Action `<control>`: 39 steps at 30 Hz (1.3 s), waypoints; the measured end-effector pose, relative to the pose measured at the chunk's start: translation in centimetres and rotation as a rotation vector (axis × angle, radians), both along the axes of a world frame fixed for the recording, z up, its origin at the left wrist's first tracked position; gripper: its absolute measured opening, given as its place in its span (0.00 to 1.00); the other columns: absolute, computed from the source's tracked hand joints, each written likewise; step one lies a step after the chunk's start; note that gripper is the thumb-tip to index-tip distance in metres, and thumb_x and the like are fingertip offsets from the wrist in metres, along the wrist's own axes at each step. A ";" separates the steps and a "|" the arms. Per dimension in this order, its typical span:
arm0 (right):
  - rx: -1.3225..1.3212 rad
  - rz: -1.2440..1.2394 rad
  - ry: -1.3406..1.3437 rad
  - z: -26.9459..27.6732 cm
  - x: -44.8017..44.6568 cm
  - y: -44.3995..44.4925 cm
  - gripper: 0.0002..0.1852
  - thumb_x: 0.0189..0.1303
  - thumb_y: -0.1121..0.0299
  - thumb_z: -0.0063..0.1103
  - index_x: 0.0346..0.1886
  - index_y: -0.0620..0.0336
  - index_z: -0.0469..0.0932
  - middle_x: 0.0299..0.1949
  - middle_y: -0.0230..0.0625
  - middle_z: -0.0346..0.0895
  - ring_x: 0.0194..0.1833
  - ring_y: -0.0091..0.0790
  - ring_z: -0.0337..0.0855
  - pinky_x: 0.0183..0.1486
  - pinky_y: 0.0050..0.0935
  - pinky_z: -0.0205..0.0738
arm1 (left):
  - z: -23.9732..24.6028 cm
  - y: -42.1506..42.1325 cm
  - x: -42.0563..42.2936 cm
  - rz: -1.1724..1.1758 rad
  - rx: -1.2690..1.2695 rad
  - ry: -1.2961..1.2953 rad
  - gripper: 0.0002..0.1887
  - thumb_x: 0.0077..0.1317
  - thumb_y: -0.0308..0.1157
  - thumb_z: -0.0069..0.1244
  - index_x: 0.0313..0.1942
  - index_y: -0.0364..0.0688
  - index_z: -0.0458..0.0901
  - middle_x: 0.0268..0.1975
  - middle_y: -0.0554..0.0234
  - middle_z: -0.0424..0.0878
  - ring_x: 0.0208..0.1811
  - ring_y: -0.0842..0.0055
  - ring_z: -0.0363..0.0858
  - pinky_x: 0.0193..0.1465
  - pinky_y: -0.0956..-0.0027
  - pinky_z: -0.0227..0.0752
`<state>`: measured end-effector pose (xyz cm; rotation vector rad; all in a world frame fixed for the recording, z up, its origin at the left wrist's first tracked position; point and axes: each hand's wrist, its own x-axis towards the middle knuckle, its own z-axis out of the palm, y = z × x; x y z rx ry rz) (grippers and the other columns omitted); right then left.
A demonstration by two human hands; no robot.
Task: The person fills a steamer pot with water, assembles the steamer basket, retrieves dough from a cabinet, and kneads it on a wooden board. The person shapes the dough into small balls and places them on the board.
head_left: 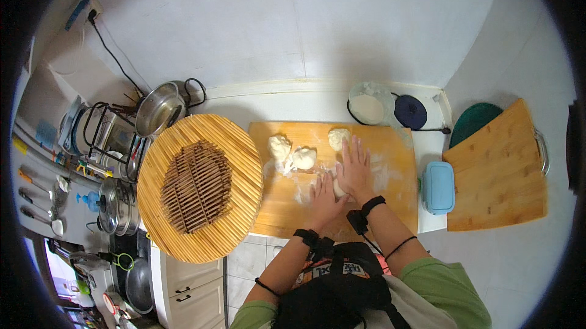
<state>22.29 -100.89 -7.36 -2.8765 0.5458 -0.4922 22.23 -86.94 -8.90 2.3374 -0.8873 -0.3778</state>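
Both of my hands rest over a small piece of dough [339, 188] on a floured wooden board [389, 210]. My left hand [326, 205] lies along its left side, fingers extended. My right hand [355, 171] covers its right side, its fingers reaching up towards a dough lump [338, 139] near the board's back edge. Much of the dough between my hands is hidden. Two more lumps sit further left on the board: a rough one [279, 147] and a smoother one [304, 158], with loose flour around them.
A round slatted mat [247, 182] bearing a smaller dark rack [197, 187] overlaps the board's left side. Behind stand a bowl of flour-like white contents [368, 108] and a dark blue round lid [410, 112]. To the right are a light blue container [438, 188] and a second wooden board [499, 169].
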 end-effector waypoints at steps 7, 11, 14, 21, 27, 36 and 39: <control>0.252 0.236 0.117 -0.4 -7.3 5.3 0.30 0.67 0.56 0.46 0.68 0.64 0.63 0.72 0.53 0.53 0.73 0.55 0.50 0.72 0.60 0.41 | 0.9 4.7 -1.0 -0.436 -0.068 0.139 0.44 0.58 0.42 0.58 0.69 0.33 0.56 0.70 0.43 0.61 0.75 0.50 0.50 0.75 0.50 0.42; 0.109 0.554 0.121 -1.1 -10.0 4.5 0.27 0.69 0.56 0.43 0.66 0.61 0.67 0.72 0.51 0.55 0.73 0.53 0.53 0.72 0.57 0.44 | -0.1 7.8 -2.3 -0.428 -0.036 0.130 0.42 0.56 0.32 0.57 0.70 0.33 0.55 0.71 0.38 0.57 0.75 0.50 0.50 0.75 0.53 0.43; 0.117 0.463 0.151 -1.1 -7.3 3.2 0.26 0.70 0.56 0.42 0.67 0.58 0.67 0.74 0.47 0.53 0.73 0.49 0.52 0.72 0.55 0.44 | -0.9 7.4 -1.4 -0.257 -0.200 0.176 0.42 0.60 0.35 0.57 0.70 0.33 0.54 0.72 0.36 0.52 0.76 0.49 0.46 0.75 0.52 0.41; -0.055 0.376 0.071 -1.2 -2.2 0.9 0.29 0.70 0.56 0.43 0.72 0.55 0.58 0.76 0.45 0.46 0.76 0.47 0.44 0.74 0.52 0.39 | -1.1 2.9 0.0 -0.064 0.001 0.000 0.43 0.64 0.50 0.52 0.71 0.37 0.52 0.74 0.36 0.48 0.76 0.42 0.37 0.75 0.47 0.36; 0.393 0.338 0.115 -1.4 -2.6 1.1 0.31 0.71 0.60 0.39 0.72 0.66 0.54 0.76 0.49 0.45 0.76 0.52 0.42 0.75 0.52 0.36 | -0.3 2.9 0.6 -0.032 0.067 0.005 0.39 0.63 0.49 0.55 0.67 0.36 0.60 0.72 0.37 0.54 0.75 0.46 0.42 0.74 0.47 0.35; 0.486 0.060 -0.077 -0.3 -7.3 5.1 0.28 0.68 0.64 0.41 0.69 0.67 0.58 0.69 0.52 0.58 0.72 0.56 0.50 0.73 0.56 0.37 | -2.0 5.4 -3.3 -0.205 -0.473 0.195 0.29 0.60 0.32 0.58 0.60 0.37 0.67 0.57 0.40 0.72 0.59 0.49 0.71 0.60 0.56 0.67; 0.288 0.149 -0.053 -0.4 -5.3 2.7 0.28 0.66 0.65 0.45 0.69 0.65 0.59 0.68 0.49 0.60 0.72 0.54 0.52 0.73 0.55 0.37 | -1.1 5.3 -2.0 -0.118 -0.387 0.447 0.33 0.58 0.31 0.61 0.61 0.35 0.66 0.59 0.45 0.72 0.63 0.52 0.68 0.64 0.57 0.64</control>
